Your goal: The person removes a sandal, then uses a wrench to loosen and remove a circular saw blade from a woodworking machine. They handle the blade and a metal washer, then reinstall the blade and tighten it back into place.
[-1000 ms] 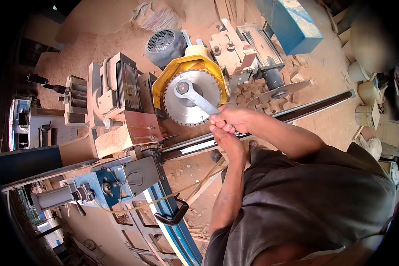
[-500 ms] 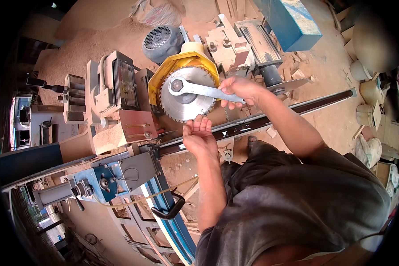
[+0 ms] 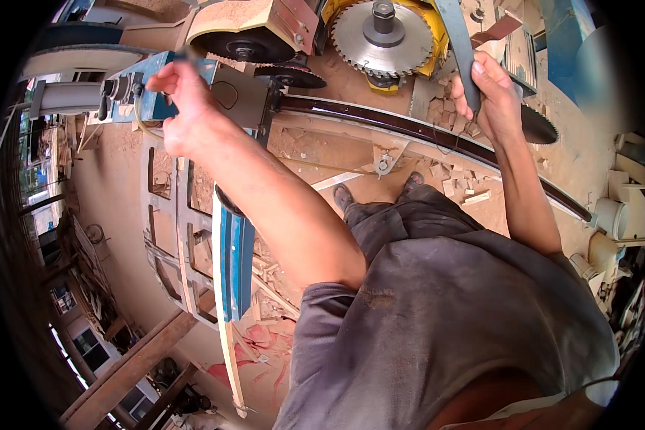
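Note:
In my right hand (image 3: 493, 97) is a flat grey wrench (image 3: 459, 50), its shaft gripped between thumb and fingers and its upper end beyond the picture's edge. It is apart from the toothed saw blade (image 3: 351, 43), which sits in a yellow guard (image 3: 431, 32) to its left. A dark hex nut (image 3: 383, 8) tops the hub at the blade's middle. My left hand (image 3: 186, 97) reaches over a blue machine housing (image 3: 158, 100) with its fingers curled; a small blurred dark patch lies at the fingertips, and what they hold is unclear.
A long dark rail (image 3: 408, 129) crosses in front of me. Two dark blades (image 3: 290, 76) (image 3: 537, 125) stand by it, left and right. Wood offcuts (image 3: 473, 190) litter the floor near my feet. A blue beam (image 3: 233, 265) stands at lower left.
The wrench has come off the blade's nut and moved right with my right hand. My left hand has moved from the blade's lower edge leftward to the blue housing. The view has shifted.

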Tool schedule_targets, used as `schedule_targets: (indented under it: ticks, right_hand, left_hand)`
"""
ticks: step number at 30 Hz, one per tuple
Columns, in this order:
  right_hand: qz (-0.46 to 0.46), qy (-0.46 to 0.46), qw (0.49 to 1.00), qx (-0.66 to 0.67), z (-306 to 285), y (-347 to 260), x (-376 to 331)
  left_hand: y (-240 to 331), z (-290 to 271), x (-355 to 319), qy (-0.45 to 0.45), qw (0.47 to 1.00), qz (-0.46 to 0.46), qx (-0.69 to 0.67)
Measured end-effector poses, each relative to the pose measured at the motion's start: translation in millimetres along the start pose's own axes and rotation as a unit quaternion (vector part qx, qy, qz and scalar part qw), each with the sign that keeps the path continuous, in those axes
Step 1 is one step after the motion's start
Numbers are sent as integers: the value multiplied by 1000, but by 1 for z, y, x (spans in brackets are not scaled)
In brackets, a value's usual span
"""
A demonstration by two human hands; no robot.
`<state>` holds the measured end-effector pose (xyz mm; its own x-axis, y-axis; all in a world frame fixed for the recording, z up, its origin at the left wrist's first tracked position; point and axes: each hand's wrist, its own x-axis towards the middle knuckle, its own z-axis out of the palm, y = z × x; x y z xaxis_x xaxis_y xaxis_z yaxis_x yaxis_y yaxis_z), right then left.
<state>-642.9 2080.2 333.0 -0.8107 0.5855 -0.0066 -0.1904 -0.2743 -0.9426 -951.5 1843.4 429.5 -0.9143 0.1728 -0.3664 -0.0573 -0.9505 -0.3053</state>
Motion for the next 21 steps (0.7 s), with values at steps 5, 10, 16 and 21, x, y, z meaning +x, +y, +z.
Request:
schedule_targets:
  ticks: [5, 10, 16, 21]
  right_hand:
    - [13, -70, 997, 33, 86, 33, -54]
    - [67, -241, 962, 110, 235, 86, -62]
    - [126, -327, 933, -77, 324, 128, -99]
    - [148, -417, 889, -114, 363, 128, -118]
  left_hand:
    - [34, 45, 12, 11, 990, -13, -138]
    - [101, 86, 1, 39, 981, 28, -187]
    - [194, 102, 36, 14, 967, 95, -236]
    - [294, 118, 48, 52, 954, 148, -257]
